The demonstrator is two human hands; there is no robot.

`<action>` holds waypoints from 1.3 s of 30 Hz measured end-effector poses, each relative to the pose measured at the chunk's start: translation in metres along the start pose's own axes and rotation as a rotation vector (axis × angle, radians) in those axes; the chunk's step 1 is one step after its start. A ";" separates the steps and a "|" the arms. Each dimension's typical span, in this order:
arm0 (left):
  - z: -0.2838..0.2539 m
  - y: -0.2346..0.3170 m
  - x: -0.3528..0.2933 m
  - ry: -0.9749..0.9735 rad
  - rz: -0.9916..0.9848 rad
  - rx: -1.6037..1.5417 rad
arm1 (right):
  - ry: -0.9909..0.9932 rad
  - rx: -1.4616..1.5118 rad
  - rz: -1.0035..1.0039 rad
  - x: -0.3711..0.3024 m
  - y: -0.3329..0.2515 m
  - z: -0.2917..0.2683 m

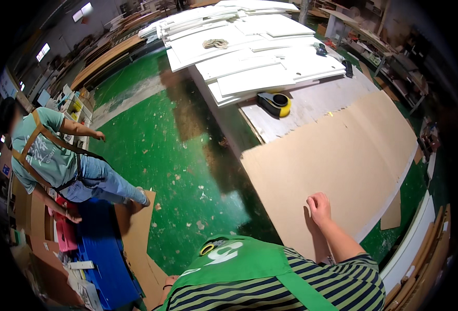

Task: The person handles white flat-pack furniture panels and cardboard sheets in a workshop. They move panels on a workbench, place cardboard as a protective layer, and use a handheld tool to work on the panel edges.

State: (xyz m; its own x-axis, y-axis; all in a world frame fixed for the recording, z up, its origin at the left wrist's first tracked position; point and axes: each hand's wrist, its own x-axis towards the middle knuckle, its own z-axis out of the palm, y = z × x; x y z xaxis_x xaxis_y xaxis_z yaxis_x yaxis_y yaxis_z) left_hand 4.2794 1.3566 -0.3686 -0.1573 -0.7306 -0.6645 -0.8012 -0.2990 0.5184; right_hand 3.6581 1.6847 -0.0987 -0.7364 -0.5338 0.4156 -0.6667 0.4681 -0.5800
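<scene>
Far left: a co-worker (45, 147) in a pale green shirt, jeans and tan straps stood turned away, both arms hanging apart from the body. Below that person lay a red bin (67, 233), then a blue sheet-like cover (102, 249), with a flat piece of brown cardboard (135, 228) beside it on the green floor (130, 140).

At the lower edge, the wearer's left hand (171, 280) showed only in part, a dark band at its wrist, the rest hidden by the green apron (239, 264). Its finger state could not be told, nor whether it held anything.

Centre: a bundle of pale cord (216, 44) rested on stacked white boards (255, 80), which overlapped in layers across the far part of the table (312, 103). A yellow and black tool (275, 104) sat at the near edge of the stack.

The right hand (319, 206) was above the large cardboard sheet (343, 155), fingers curled in together, shadow falling to its left; contact could not be told. The sheet lay flat over the near part of the table. Two dark objects (320, 50) were at the right end of the stack.

Far right: another cardboard scrap (392, 213) on the floor, then a long white panel (406, 246) beside brown strips (432, 256).
</scene>
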 end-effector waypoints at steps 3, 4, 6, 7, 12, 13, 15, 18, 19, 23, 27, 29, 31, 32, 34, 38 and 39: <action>-0.078 0.034 0.031 -0.008 -0.270 -0.175 | 0.079 0.272 0.043 0.037 -0.104 0.034; -0.122 0.060 0.036 0.043 -0.125 0.002 | 0.082 0.405 0.077 0.059 -0.141 0.036; -0.172 0.180 0.029 0.165 0.125 0.074 | 0.028 0.365 -0.028 0.133 -0.193 0.011; -0.205 0.308 -0.010 0.211 0.252 0.022 | 0.046 0.348 0.016 0.151 -0.206 0.013; -0.269 0.561 0.099 0.290 0.754 -0.073 | 0.025 0.376 0.059 0.291 -0.272 0.050; -0.273 0.615 0.108 0.343 0.802 0.050 | 0.008 0.437 0.138 0.310 -0.287 0.049; -0.257 0.741 0.085 0.331 1.034 0.114 | 0.063 0.484 0.214 0.343 -0.291 0.055; -0.231 0.879 0.059 0.222 1.251 0.171 | 0.146 0.587 0.360 0.388 -0.280 0.064; -0.218 0.921 0.045 0.210 1.329 0.189 | 0.143 0.600 0.432 0.407 -0.271 0.064; -0.183 1.037 0.022 0.178 1.538 0.364 | 0.267 0.771 0.675 0.469 -0.232 0.097; -0.171 1.126 0.015 0.062 1.582 0.560 | 0.456 0.906 0.829 0.536 -0.235 0.096; -0.156 1.168 0.027 0.014 1.592 0.608 | 0.534 0.894 0.873 0.554 -0.236 0.095; -0.138 1.209 0.041 -0.054 1.563 0.668 | 0.499 0.871 0.916 0.572 -0.251 0.080; -0.129 1.225 0.049 -0.095 1.550 0.728 | 0.488 0.858 0.944 0.576 -0.249 0.082; -0.113 1.256 0.060 -0.254 1.514 0.760 | 0.471 0.840 1.005 0.583 -0.248 0.086; -0.081 1.286 0.090 -0.430 1.689 0.659 | 0.674 0.943 1.018 0.592 -0.264 0.092; -0.078 1.297 0.090 -0.428 1.726 0.726 | 0.735 0.923 1.000 0.599 -0.269 0.095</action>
State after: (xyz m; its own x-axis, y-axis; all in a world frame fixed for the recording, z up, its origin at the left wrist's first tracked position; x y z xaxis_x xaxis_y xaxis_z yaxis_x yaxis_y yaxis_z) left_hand 3.2716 0.8550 0.2863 -0.9461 0.3003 0.1213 0.3222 0.8350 0.4461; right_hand 3.4071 1.1728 0.2396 -0.9005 0.3035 -0.3116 0.2120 -0.3192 -0.9237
